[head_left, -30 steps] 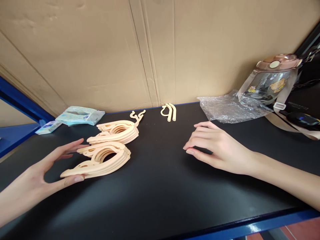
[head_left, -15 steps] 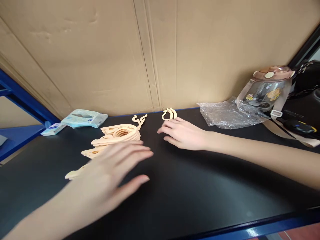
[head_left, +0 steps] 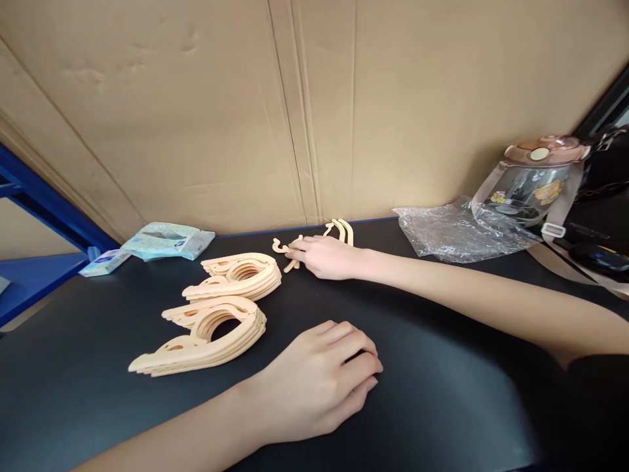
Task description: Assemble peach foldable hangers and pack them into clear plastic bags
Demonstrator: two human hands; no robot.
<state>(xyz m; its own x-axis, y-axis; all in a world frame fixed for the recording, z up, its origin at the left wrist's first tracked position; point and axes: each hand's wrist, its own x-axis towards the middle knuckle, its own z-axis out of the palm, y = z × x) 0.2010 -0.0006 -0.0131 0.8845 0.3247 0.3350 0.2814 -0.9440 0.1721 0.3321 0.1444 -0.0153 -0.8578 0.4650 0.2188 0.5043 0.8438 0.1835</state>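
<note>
My right hand (head_left: pixel 327 257) reaches to the back middle of the black table, its fingers closed over the small cream hooks (head_left: pixel 280 246) and partly hiding them. Just behind it, more curved cream hooks (head_left: pixel 348 231) lie by the cardboard. My left hand (head_left: pixel 319 383) rests low over the table's front, palm down, fingers loosely bent with a gap between them; I see nothing in it. To its upper left are two stacks of cream folding-hanger pieces, the front stack (head_left: pixel 216 351) and the back stack (head_left: pixel 253 285), lying close together.
A crumpled clear plastic bag (head_left: pixel 442 229) lies at the back right, beside a strapped clear bottle (head_left: pixel 528 190) and a dark device (head_left: pixel 599 257). Blue tissue packs (head_left: pixel 170 241) lie at the back left. A cardboard wall (head_left: pixel 221 118) closes off the rear.
My left hand has moved right and off the hanger stacks, uncovering them. My right hand has shifted left onto the small hooks, which now sit nearer the middle. The view has shifted slightly.
</note>
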